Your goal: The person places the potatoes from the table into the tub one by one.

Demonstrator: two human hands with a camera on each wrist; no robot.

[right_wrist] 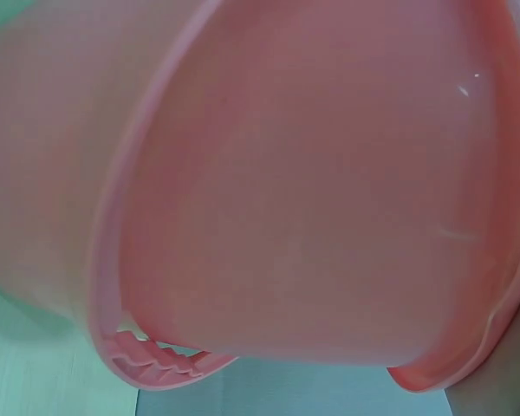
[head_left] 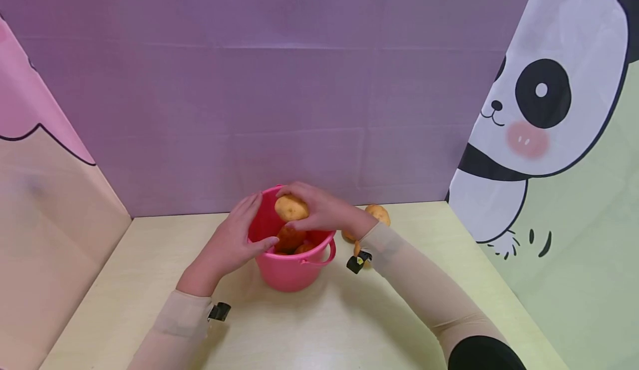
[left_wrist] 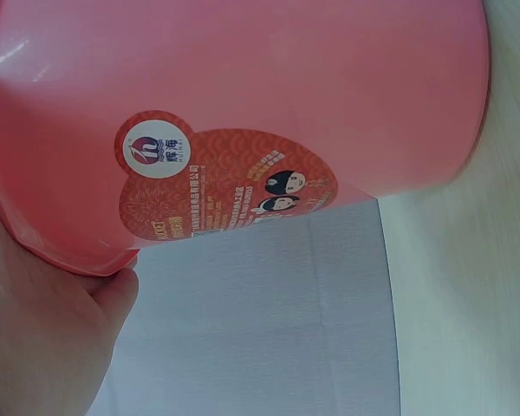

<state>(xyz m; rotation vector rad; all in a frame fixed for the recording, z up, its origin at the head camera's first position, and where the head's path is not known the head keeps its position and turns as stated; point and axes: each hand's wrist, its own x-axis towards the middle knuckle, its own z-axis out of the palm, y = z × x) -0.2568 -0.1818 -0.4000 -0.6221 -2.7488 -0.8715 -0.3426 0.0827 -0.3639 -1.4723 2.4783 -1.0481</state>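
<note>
The right hand (head_left: 321, 208) clutches a potato (head_left: 291, 208) over the bucket (head_left: 288, 275) while the left hand (head_left: 231, 242) clasps its side: loading, I'd judge, next calling for gentle release inside.

Purple back panel (head_left: 299, 92), panda drawing (head_left: 544, 104) at right, pale tabletop (head_left: 319, 336).

Left wrist view: on the pink bucket (left_wrist: 303, 78), a red label (left_wrist: 230, 195) left of the frame's centre bears, at its upper left, a round white logo (left_wrist: 157, 158) with 辉海 and HUIHAI set sideways. An upward line ends in 有限公司; the remaining small print is mostly illegible.
</note>
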